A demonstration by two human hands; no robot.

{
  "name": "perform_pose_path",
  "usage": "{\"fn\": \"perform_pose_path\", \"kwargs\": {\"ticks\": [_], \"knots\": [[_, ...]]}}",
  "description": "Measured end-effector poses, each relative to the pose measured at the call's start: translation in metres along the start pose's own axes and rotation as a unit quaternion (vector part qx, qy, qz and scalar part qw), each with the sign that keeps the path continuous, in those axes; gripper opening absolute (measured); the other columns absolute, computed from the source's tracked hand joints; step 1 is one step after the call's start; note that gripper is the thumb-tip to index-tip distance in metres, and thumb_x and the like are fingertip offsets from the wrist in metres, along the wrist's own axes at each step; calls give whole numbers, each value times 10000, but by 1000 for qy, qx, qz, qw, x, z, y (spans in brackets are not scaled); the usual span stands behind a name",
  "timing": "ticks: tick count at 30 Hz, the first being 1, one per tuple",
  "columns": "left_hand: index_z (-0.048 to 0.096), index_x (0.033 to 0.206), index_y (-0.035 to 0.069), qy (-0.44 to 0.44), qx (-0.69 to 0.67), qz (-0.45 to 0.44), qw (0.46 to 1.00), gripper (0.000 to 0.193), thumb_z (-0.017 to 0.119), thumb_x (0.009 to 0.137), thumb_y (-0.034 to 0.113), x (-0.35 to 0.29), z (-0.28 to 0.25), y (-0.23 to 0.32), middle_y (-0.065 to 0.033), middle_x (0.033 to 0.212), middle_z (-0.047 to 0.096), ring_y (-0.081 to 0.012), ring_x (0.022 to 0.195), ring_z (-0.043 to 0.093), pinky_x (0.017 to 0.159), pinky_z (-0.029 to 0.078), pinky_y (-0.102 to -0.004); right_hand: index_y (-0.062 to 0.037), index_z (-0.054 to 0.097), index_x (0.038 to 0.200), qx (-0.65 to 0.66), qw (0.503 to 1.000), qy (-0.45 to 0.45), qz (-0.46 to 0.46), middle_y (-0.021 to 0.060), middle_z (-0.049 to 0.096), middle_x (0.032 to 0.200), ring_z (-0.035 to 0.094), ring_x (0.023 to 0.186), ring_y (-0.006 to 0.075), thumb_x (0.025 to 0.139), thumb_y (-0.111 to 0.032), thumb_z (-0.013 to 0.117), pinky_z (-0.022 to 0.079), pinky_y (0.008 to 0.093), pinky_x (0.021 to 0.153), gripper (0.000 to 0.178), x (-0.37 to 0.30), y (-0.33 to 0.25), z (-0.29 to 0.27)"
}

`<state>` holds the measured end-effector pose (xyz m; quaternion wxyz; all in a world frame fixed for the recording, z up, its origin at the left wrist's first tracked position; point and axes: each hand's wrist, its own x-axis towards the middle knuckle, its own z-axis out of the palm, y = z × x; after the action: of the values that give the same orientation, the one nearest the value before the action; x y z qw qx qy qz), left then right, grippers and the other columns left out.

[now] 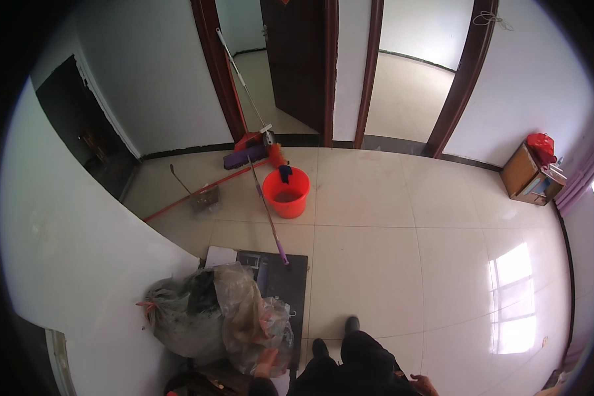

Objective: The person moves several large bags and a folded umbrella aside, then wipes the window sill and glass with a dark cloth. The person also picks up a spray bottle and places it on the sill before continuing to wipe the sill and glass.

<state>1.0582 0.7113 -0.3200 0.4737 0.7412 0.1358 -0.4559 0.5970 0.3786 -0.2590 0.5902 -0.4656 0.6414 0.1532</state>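
My left hand (266, 363) is low in the picture, at the near edge of a crumpled clear plastic bag (241, 300). Its fingers blur into the plastic, so whether they grip it is unclear. Beside that bag, to the left, lies a full, tied grey plastic sack (181, 323). Both rest partly on a dark flat board or mat (289, 280) on the floor. My right hand (424, 384) hangs by my right leg, fingers loosely apart, with nothing visible in it.
A red bucket (287, 203) with a dark cloth on its rim stands ahead. Around it are a purple-handled pole (270, 228), a purple mop head (244, 157), a red pole (198, 191) and a long-handled dustpan (206, 200). A wooden cabinet (527, 177) stands far right; a white wall (92, 264) bounds the left.
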Motion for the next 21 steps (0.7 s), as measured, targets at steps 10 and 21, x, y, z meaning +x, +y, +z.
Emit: {"fn": "perform_pose_path", "kwargs": {"ticks": [10, 21], "knots": [[523, 1016, 81, -52, -35, -58, 996, 282, 573, 819, 278, 79, 120, 135, -72, 864, 589, -208, 674, 630, 514, 498, -298, -11, 474, 1193, 53, 997, -58, -14, 119, 620, 676, 605, 522, 186, 772, -123, 628, 504, 303, 478, 461, 110, -139, -62], [491, 993, 64, 81, -210, -138, 965, 292, 569, 810, 278, 82, 131, 157, -110, 888, 554, -293, 661, 625, 538, 520, -383, -82, 527, 1174, -331, 880, 21, -339, 71, 578, 575, 553, 465, 106, 772, -174, 613, 467, 249, 444, 421, 203, -582, -38]]}}
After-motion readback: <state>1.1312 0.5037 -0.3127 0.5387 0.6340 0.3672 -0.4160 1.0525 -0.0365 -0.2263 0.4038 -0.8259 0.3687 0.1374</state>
